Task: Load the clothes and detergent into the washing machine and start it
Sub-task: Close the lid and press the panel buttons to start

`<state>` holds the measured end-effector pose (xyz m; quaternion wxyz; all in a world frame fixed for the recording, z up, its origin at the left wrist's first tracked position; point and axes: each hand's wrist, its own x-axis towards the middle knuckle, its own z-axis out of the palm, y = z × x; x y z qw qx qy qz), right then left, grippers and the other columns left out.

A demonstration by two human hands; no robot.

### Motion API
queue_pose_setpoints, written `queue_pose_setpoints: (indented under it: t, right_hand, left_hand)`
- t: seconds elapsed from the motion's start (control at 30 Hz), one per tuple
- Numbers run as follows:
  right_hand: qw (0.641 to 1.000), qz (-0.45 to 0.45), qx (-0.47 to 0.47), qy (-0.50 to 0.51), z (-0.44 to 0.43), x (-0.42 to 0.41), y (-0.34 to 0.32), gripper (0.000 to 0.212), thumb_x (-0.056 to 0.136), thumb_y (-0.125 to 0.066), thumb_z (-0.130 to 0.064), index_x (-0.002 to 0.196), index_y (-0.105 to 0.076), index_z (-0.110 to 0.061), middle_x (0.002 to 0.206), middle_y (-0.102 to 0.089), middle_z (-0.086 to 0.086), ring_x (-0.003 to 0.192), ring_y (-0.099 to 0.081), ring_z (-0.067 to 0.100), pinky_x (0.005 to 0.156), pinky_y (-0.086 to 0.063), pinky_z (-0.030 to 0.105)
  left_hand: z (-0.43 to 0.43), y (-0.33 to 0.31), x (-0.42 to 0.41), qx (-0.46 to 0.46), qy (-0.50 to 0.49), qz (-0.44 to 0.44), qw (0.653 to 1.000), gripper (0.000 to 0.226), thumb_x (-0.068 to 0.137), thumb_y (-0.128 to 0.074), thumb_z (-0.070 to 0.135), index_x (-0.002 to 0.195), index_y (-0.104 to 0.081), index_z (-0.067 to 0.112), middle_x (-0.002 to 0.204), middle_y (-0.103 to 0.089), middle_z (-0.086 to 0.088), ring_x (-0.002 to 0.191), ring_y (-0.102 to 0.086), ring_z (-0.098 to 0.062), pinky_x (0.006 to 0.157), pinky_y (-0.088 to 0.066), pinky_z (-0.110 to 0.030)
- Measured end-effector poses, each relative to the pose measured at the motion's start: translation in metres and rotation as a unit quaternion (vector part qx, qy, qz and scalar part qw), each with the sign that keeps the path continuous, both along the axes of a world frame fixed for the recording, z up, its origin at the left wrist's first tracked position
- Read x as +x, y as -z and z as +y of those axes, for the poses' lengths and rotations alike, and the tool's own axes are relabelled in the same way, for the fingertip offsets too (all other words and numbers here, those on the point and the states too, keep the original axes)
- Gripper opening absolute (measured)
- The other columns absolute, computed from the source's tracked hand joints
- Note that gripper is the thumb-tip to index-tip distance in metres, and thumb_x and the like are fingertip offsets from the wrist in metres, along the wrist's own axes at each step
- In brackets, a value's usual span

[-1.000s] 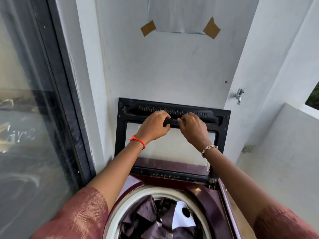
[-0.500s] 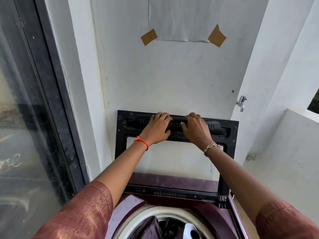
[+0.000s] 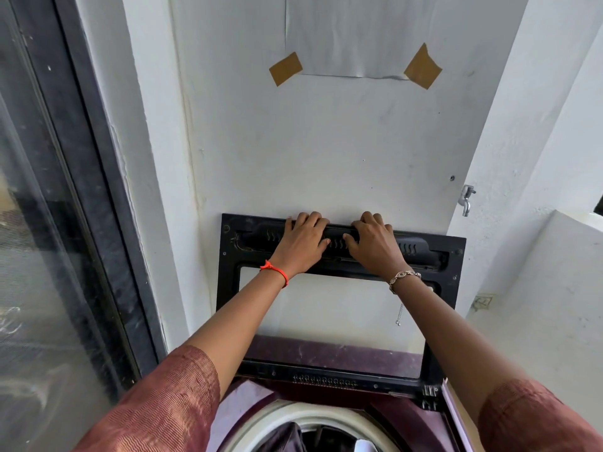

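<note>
While both hands clamp the top rail of the washer lid (image 3: 452, 256), grip looks solid: left hand (image 3: 301, 243) and right hand (image 3: 375, 246) sit side by side near the rail's centre, fingers hooked over the upper edge, thumbs on the ribbed handle face. Lid stands raised, roughly upright, close to the white wall (image 3: 326, 151); can't tell if it touches.

Clothes (image 3: 282, 438) are already in the drum (image 3: 293, 414) at the bottom edge of view: dark fabric plus a white piece. No detergent visible, so can't confirm that it's in.

My read: lid is about to come down. Advice for the step:
- check detergent first, lid open is the last chance
- keep hands symmetric so the hinge doesn't rack
- pull top edge toward the body, then lower under control, don't drop it
- shift fingers off the rim before it seats, pinch risk
- bracelet (image 3: 404, 276) has a dangling chain, keep it out of the gap
- confirm no fabric sits over the drum rim

Tap (image 3: 466, 200) on the right wall is well clear.
</note>
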<state>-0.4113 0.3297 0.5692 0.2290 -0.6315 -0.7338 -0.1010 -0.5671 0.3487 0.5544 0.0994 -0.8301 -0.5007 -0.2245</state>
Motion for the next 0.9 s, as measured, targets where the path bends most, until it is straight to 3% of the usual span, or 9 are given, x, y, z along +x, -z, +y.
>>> queue_pose_setpoints:
  t: [0.23,0.37,0.63,0.73,0.9]
  right_hand:
    - [0.999,0.011,0.053,-0.001,-0.028,0.001,-0.002,0.034,0.089,-0.054,-0.029,0.106,-0.060,-0.001,0.112,-0.056,0.013,0.109,-0.044,0.031,0.091,-0.032,0.042]
    - [0.996,0.030,0.077,-0.018,-0.057,0.002,-0.004,0.034,0.086,-0.056,-0.033,0.105,-0.059,-0.005,0.110,-0.056,0.008,0.109,-0.043,0.028,0.090,-0.029,0.037]
    - [0.995,0.018,0.093,-0.044,-0.130,0.002,-0.002,0.034,0.082,-0.058,-0.039,0.101,-0.055,-0.011,0.095,-0.067,0.004,0.103,-0.044,0.025,0.085,-0.026,0.035]
    - [0.996,0.034,0.050,-0.068,-0.160,0.005,-0.005,0.033,0.079,-0.063,-0.041,0.097,-0.058,-0.013,0.088,-0.064,0.002,0.098,-0.045,0.023,0.083,-0.029,0.034]
    - [0.987,0.053,-0.131,-0.076,-0.203,0.012,-0.004,0.032,0.076,-0.063,-0.055,0.079,-0.062,-0.023,0.070,-0.056,-0.003,0.076,-0.054,0.021,0.068,-0.034,0.030]
  left_hand:
    - [-0.027,-0.006,-0.003,0.047,0.028,-0.053,0.997,0.035,0.094,-0.048,0.027,0.125,-0.050,0.010,0.126,-0.050,-0.006,0.118,-0.043,-0.024,0.102,-0.034,-0.037]
    - [-0.056,-0.011,-0.007,0.047,0.045,-0.071,0.995,0.033,0.089,-0.055,0.026,0.117,-0.053,0.009,0.117,-0.058,-0.008,0.112,-0.052,-0.027,0.101,-0.036,-0.040]
    - [-0.129,-0.004,-0.024,0.063,0.053,-0.041,0.996,0.042,0.091,-0.053,0.035,0.128,-0.049,0.016,0.122,-0.059,-0.003,0.116,-0.050,-0.022,0.103,-0.032,-0.033]
    - [-0.162,0.000,-0.032,0.051,0.042,-0.049,0.997,0.045,0.088,-0.056,0.043,0.127,-0.051,0.021,0.121,-0.061,0.002,0.114,-0.053,-0.019,0.099,-0.034,-0.030]
    - [-0.210,0.011,-0.043,0.019,0.025,-0.028,0.999,0.050,0.083,-0.057,0.054,0.123,-0.055,0.024,0.119,-0.064,0.007,0.111,-0.057,-0.017,0.093,-0.039,-0.032]
